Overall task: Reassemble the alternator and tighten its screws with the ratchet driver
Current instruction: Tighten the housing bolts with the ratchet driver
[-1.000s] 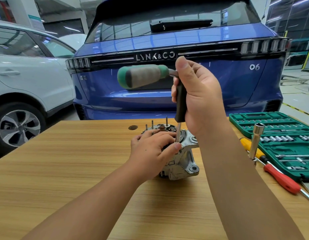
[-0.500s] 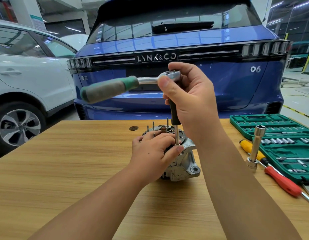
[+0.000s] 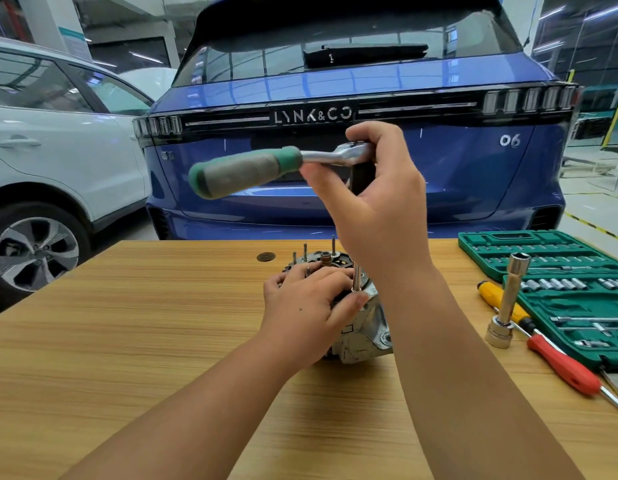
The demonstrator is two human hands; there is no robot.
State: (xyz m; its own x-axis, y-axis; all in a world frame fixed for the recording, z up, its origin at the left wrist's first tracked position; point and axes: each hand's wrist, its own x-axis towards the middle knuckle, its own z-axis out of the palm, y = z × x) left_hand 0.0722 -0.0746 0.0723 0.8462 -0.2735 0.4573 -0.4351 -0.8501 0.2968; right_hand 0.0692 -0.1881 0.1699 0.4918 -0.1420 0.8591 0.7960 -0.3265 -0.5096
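So we've got the alternator (image 3: 361,327) sitting on the wooden table (image 3: 127,323), a bit right of the middle of the frame, with a few thin studs poking up from its top side. Our left hand (image 3: 307,306) is draped over the top of it, fingers curled around the housing and gripping it, thumb tip right beside the foot of the driver shaft.

Our right hand (image 3: 380,209) is up in the centre of the frame, wrapped around the head end of the ratchet driver (image 3: 266,168). Thumb and fingers are curled around the dark extension just under the chrome head, so it's a proper grasp. The green and grey handle sticks out toward the left of the frame, slightly blurred. The thin metal shaft comes down below our palm and its tip sits on the alternator's upper edge; we can't tell whether it's actually seated on a screw.

Over on the right side there's an open green socket set case (image 3: 556,268), a yellow-handled screwdriver (image 3: 494,296) and a red-handled screwdriver (image 3: 563,365) lying beside it, and a long socket (image 3: 508,299) standing upright on the table. Behind the table, a blue car (image 3: 335,98) fills the top centre, with a white car (image 3: 58,150) at upper left.
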